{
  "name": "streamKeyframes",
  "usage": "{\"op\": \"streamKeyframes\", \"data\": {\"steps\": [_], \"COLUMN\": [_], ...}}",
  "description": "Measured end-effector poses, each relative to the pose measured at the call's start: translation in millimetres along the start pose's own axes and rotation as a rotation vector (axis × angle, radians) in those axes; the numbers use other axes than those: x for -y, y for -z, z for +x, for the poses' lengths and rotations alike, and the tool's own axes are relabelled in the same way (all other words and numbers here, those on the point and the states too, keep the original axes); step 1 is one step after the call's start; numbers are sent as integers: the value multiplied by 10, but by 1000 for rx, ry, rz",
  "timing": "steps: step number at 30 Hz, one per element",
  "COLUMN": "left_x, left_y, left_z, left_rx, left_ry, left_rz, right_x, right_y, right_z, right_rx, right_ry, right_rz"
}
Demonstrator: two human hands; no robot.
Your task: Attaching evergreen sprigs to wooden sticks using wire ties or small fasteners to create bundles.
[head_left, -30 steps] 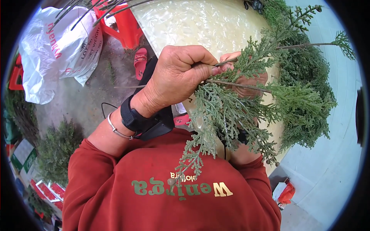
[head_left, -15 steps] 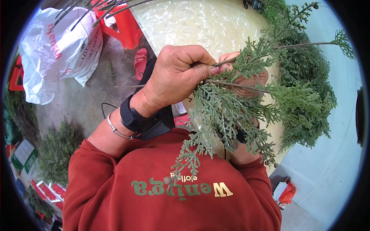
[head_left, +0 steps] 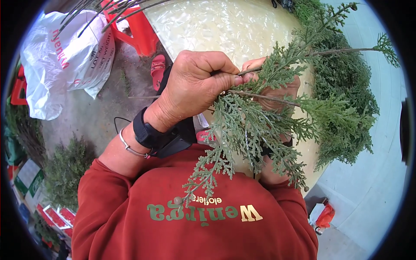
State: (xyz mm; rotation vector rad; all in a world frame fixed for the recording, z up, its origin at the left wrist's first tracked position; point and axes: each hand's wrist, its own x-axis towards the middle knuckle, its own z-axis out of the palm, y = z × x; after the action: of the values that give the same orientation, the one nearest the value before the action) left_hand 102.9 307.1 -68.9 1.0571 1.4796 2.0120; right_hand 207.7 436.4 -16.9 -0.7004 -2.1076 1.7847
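Note:
A green conifer sprig (head_left: 255, 125) with scaly leaves spreads out below and right of my hands, its lower tip hanging before the red sweatshirt. My left hand (head_left: 186, 89) is closed, with thumb and forefinger pinching a thin brown stem. Just to its right is my right hand (head_left: 284, 91), largely covered by foliage; its fingertips meet the same stem close to my left thumb. Another leafy conifer branch (head_left: 299, 52) rises from the grip toward the upper right. A bare stem end sticks out left from behind my left wrist.
A table with a shiny cream cover (head_left: 216, 30) lies beneath my hands. Conifer cuttings (head_left: 346, 86) are heaped along its right side. At left are a white plastic sack (head_left: 65, 65), a red plastic stool (head_left: 141, 34), a pink sandal (head_left: 157, 71) and more greenery (head_left: 67, 169) on the floor.
Both hands and the sprig have shifted slightly left, and the sprig's lower tip has swung down and left. The pinch on the stem stays the same.

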Motion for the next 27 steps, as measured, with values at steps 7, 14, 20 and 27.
{"op": "streamKeyframes", "data": {"steps": [7,14,20,27], "left_x": [-23,-67,-78,-351], "left_y": [8,0,91,202], "left_z": [-7,50,39,166], "left_rx": [0,20,-35,-336], "left_ry": [21,167,111,-171], "left_rz": [-19,-87,92,603], "right_x": [-167,-978,-168,42], "right_y": [-20,412,173,581], "right_z": [-1,209,109,79], "right_rx": [-20,428,-36,-493], "right_ry": [126,-204,220,454], "right_rz": [76,1379,-118,522]}}
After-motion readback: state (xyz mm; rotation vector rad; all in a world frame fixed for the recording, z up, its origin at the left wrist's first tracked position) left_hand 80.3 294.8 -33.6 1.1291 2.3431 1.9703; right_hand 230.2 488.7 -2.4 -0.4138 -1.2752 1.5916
